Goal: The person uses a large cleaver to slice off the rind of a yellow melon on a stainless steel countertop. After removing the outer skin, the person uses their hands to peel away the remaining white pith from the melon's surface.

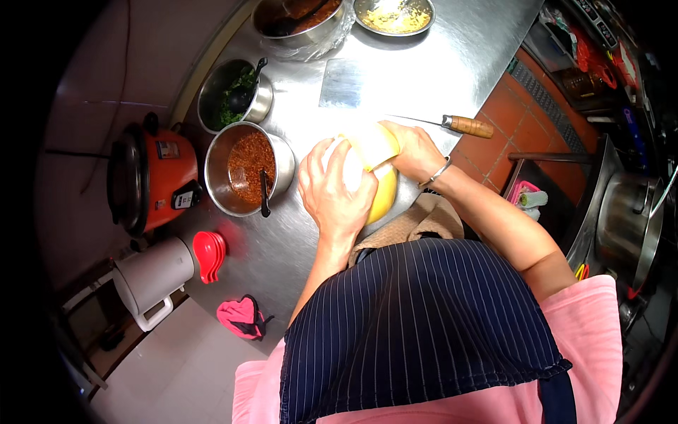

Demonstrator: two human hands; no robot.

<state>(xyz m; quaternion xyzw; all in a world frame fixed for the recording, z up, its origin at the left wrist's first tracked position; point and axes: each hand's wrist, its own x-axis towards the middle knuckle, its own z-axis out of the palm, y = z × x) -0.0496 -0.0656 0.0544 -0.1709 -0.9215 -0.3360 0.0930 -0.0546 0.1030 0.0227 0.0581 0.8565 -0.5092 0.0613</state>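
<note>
A large citrus fruit, likely a pomelo (385, 199), rests on the steel table (254, 254) close to my apron, its yellow rind partly loosened over white pith. Spread fingers of my left hand (336, 193) clasp its pale left side. My right hand (418, 151) grips a thick flap of rind (375, 146) at the upper right. Just beyond lies a knife with a wooden handle (469, 127), which juts past the table edge. Glare hides most of its blade; a grey rectangular metal area (340, 83) may be its broad end.
To the left stand steel pots of red chili mix (249, 167) and chopped greens (235, 98), an orange rice cooker (153, 175), red spoons (208, 254), a grey jug (153, 273) and a pink cloth item (243, 318). A bowl of yellow bits (394, 18) sits at the back.
</note>
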